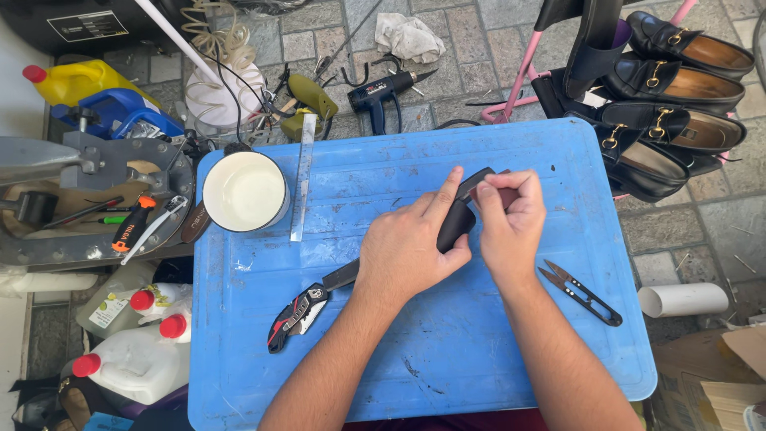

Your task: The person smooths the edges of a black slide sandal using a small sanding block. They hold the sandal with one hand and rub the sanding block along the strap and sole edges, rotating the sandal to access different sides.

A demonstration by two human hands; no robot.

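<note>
My left hand (411, 243) and my right hand (511, 223) both hold one black shoe heel piece (456, 225) over the middle of the blue table (447, 351). The left thumb and index finger press along its dark curved side. The right fingers curl over its upper end, where a reddish patch shows. A folding utility knife (307, 311) with a black and red handle lies on the table, partly under my left wrist. Black thread snips (581, 292) lie just right of my right forearm.
A white pot (243, 191) and a metal ruler (302, 187) sit at the table's back left. Black loafers (678, 112) fill a rack at the back right. A heat gun (383, 96), tools and a cloth lie on the paving behind. Plastic jugs (136, 363) stand at left.
</note>
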